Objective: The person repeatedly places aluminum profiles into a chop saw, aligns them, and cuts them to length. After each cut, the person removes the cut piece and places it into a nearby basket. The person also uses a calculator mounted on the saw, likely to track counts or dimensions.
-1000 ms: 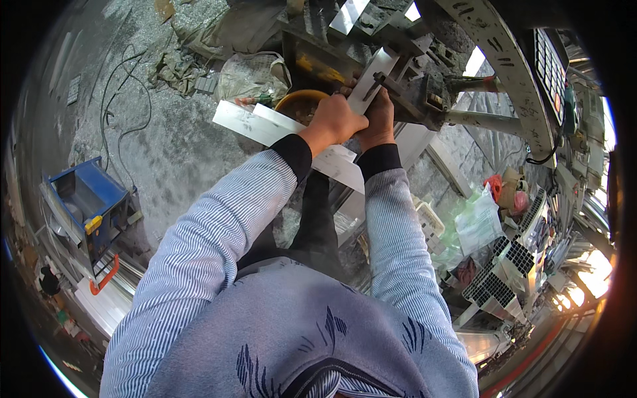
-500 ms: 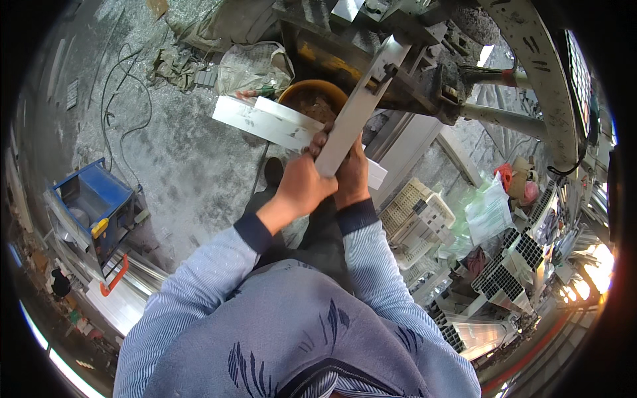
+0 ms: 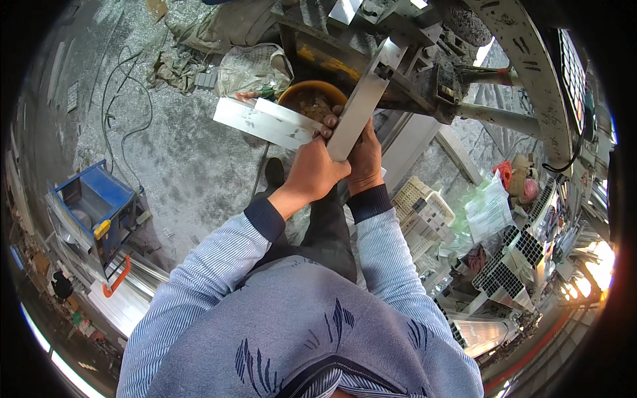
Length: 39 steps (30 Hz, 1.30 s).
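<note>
Both hands grip the near end of a long silvery-white metal profile (image 3: 361, 106), which slants up and away to the right. My left hand (image 3: 317, 166) is closed round its left side, the thumb across the near end. On the other side my right hand (image 3: 365, 159) wraps it, with some fingertips showing at the left edge. The profile's far end lies over the dark machine (image 3: 428, 86), beside a dark notch or fitting I cannot make out. White metal pieces (image 3: 265, 123) lie crosswise just left of my hands, partly hidden by them.
A yellow-rimmed tub (image 3: 308, 86) stands beyond the white pieces. To the left are a blue metal box-like stand (image 3: 103, 189) and a dark cable (image 3: 126, 99) on the floor. A cream plastic basket (image 3: 424, 215) sits at right, near black grids (image 3: 501, 275) and plastic wrapping (image 3: 488, 209).
Both hands and the profile's near end have shifted slightly right and away from me. The far end stays over the machine. Both hands keep their grip.
</note>
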Available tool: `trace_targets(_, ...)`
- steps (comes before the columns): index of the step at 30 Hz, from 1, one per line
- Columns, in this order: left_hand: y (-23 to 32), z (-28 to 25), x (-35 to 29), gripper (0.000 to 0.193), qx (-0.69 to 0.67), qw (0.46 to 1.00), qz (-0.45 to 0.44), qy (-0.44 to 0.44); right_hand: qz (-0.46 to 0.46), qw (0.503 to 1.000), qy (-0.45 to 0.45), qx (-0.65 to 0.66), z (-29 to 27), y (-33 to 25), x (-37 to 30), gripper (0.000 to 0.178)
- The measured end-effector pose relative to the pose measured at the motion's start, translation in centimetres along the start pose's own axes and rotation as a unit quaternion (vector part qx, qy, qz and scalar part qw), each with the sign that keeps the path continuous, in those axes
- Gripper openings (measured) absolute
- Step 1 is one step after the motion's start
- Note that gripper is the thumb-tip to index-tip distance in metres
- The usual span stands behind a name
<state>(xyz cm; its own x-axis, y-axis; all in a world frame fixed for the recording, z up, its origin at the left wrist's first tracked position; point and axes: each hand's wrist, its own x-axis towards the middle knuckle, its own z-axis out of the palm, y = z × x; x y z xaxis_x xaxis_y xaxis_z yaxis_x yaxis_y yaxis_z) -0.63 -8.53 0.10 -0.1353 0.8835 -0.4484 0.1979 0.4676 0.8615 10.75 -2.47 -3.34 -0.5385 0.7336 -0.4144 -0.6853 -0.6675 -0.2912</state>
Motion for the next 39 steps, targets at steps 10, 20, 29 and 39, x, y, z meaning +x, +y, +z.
trace_targets(10, -0.6, 0.5, 0.6, 0.042, -0.024, 1.0, -0.007, 0.003, 0.02, 0.998, 0.01, -0.051, -1.1, -1.8, 0.1, 0.056)
trace_targets(20, 0.0, 0.0, 0.5, 0.042, -0.065, 0.996, -0.041, -0.036, -0.265, 0.701, 0.228, -0.622, -4.2, -15.2, -2.6, 0.035)
trace_targets(29, 0.1, 0.0, 0.5, 0.043, -0.052, 0.995, -0.07, -0.046, -0.231, 0.365, 0.276, -0.859, -2.3, -18.9, -1.5, 0.051)
trace_targets(39, -1.1, 0.8, 0.7, 0.043, -0.029, 0.998, -0.048, -0.011, -0.226, 0.31, 0.26, -0.886, -3.3, -19.0, -1.1, 0.056)
